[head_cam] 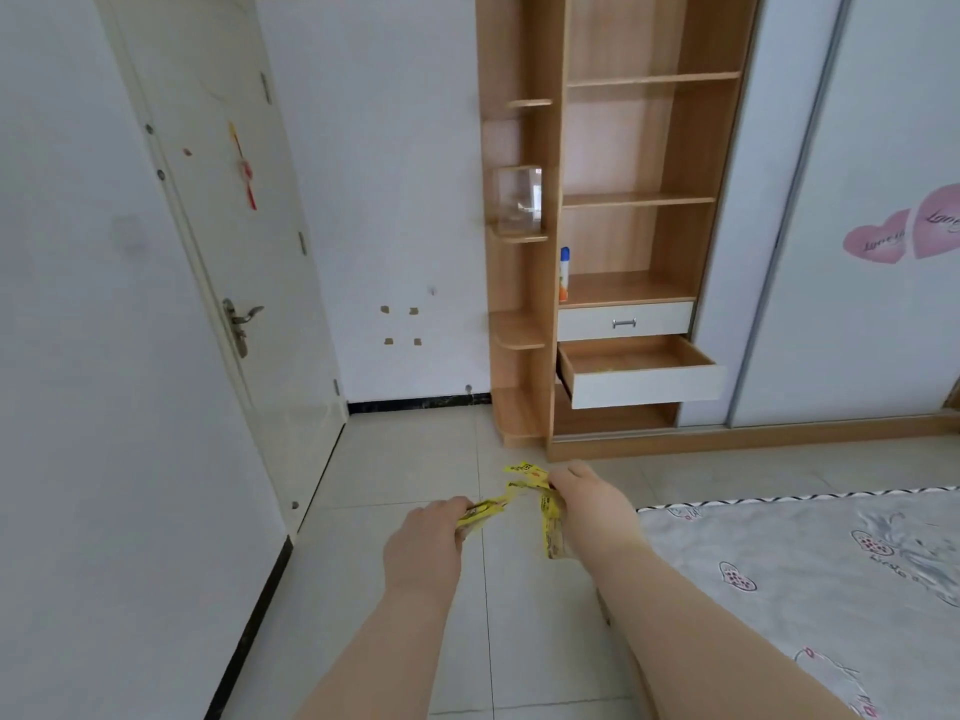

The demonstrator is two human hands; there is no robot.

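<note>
A strip of small yellow packets point(524, 485) hangs in the air between my two hands, above the tiled floor. My left hand point(426, 543) grips one end of the strip, fingers curled round it. My right hand point(587, 504) pinches the other end, and a further yellow packet point(551, 530) dangles below its fingers. Both forearms reach forward from the bottom of the view.
A wooden wardrobe with open shelves stands ahead; its lower drawer point(644, 379) is pulled out, and a white bottle point(564, 275) stands on a shelf above. A clear box point(517, 202) sits on a corner shelf. A cream door point(234, 241) is on the left, a patterned mattress point(810, 574) on the right.
</note>
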